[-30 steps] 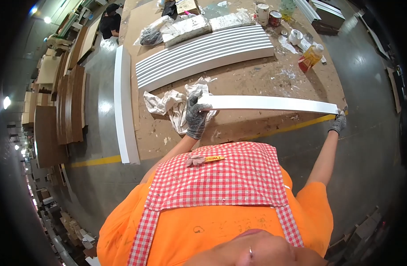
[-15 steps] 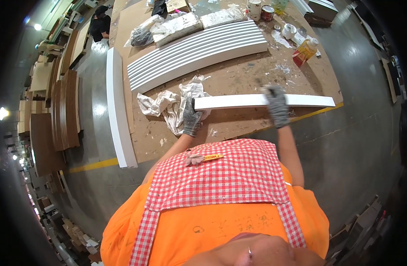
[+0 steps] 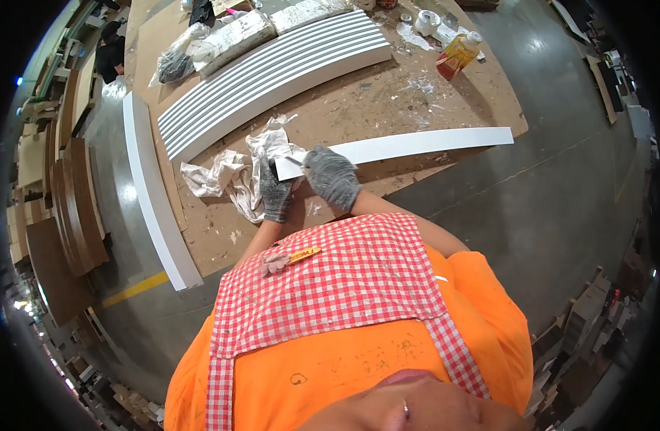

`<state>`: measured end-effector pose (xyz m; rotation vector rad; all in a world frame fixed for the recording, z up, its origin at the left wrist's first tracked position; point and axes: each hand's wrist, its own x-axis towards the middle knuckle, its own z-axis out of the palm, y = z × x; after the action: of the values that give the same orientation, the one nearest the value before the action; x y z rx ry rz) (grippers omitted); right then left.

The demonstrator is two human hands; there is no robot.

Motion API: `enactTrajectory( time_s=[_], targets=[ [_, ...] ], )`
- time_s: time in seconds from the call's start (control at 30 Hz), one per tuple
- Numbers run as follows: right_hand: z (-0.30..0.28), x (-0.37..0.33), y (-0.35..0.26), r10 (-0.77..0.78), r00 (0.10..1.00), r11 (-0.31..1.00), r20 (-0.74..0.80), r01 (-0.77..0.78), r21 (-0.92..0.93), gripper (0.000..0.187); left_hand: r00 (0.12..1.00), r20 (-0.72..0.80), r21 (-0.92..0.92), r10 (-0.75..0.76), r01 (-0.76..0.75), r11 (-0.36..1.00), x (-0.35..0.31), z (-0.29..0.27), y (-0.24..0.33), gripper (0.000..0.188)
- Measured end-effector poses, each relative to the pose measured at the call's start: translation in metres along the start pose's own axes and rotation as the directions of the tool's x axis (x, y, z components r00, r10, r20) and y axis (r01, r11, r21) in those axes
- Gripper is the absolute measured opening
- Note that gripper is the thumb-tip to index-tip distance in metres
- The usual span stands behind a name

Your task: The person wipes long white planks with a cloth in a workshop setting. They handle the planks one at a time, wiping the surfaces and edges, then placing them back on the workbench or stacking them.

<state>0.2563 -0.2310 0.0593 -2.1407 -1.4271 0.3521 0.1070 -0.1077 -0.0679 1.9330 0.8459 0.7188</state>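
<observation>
A long white board [image 3: 423, 143] extends from my hands to the right across the front of the worktable. My left hand [image 3: 276, 195], in a grey knit glove, grips the board's left end. My right hand [image 3: 331, 178], gloved alike, lies over the board close to that end. Its fingers are closed, and a small thin greyish thing juts from them against the white face; its kind is too small to tell. A crumpled white rag [image 3: 225, 172] lies beside and behind my left hand.
Several white boards [image 3: 279, 82] lie side by side farther back, with wrapped white bundles [image 3: 238, 42] behind them. Another long white piece [image 3: 154, 190] runs along the left edge. A red-and-yellow bottle [image 3: 459, 55] stands at the back right. A person [image 3: 109, 54] is at the far left.
My right hand has moved left along the board, from its middle to near my left hand. The board's right end has swung away from me. The view has shifted and tilted.
</observation>
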Motion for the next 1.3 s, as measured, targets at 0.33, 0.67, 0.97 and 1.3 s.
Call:
enactTrajectory(
  time_s=[0.33, 0.67, 0.97, 1.3],
  targets=[
    [-0.173, -0.154, 0.341, 0.582, 0.455, 0.632, -0.675, -0.774, 0.023, 0.024, 0.998, -0.019, 0.174, 0.067, -0.063, 0.983, 0.002, -0.005, 0.023, 0.045],
    [-0.115, -0.104, 0.214, 0.314, 0.837, 0.906, -0.448, -0.405, -0.121, 0.021, 0.99, -0.095, 0.122, 0.108, -0.096, 0.988, 0.001, -0.004, 0.027, 0.039],
    [-0.226, -0.21, 0.419, 0.515, 0.177, 0.43, -0.838, -0.9, 0.074, 0.021, 0.993, -0.041, 0.065, 0.109, -0.107, 0.992, 0.009, -0.002, 0.035, 0.053],
    [-0.127, -0.087, 0.294, 0.469, 0.488, 0.88, -0.736, -0.329, 0.343, 0.014, 0.999, 0.031, -0.074, -0.011, 0.013, 0.997, 0.009, -0.011, 0.057, 0.044]
  ],
)
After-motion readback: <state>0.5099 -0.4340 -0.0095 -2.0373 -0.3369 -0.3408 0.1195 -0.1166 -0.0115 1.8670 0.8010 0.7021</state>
